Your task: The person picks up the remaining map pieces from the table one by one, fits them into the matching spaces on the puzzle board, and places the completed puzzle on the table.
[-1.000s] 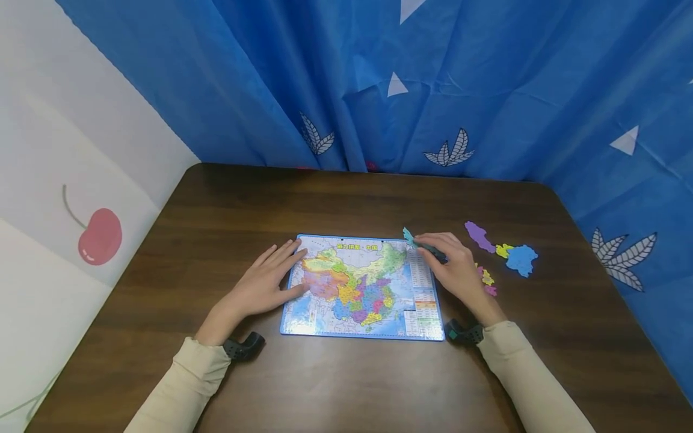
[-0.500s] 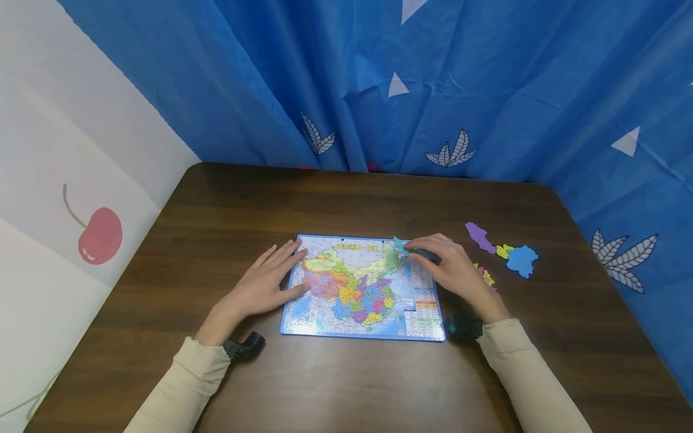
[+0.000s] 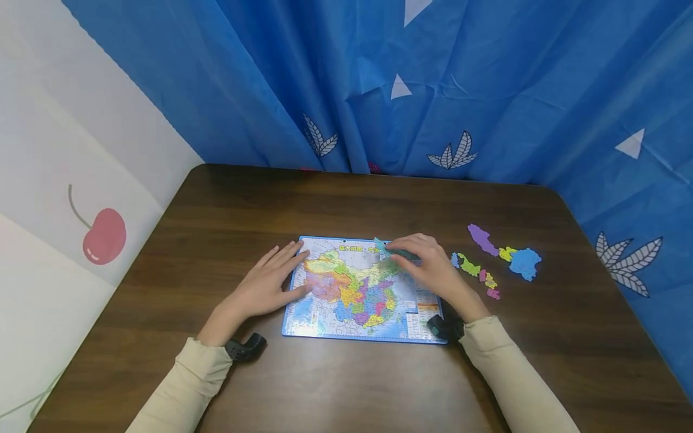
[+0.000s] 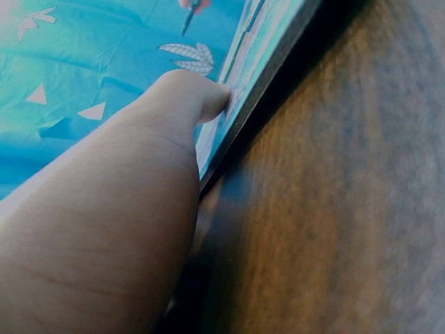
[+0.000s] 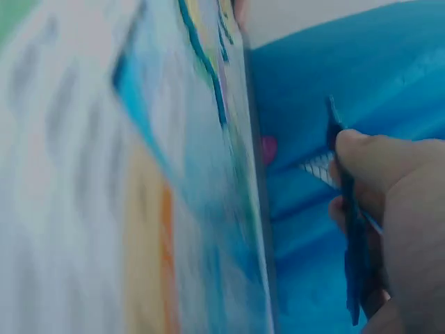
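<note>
Teal puzzle piece (image 3: 380, 246): I'm watching the right hand (image 3: 429, 266) pinching it above the map board (image 3: 325, 328), left hand (image 3: 266, 281) resting there, fingers apart.

On my head view I can read one line of text: yellow Chinese characters, 磁力拼图 and then 中, in the title (image 3: 357, 248) along the top of the map board (image 3: 319, 322). The end of that title runs in beside the teal piece (image 3: 380, 245), and I can't make it out fully. The small print in the chart (image 3: 419, 326) at the board's lower right is too tiny for me to read. In the right wrist view, the board's printing blurs into illegible streaks.
</note>
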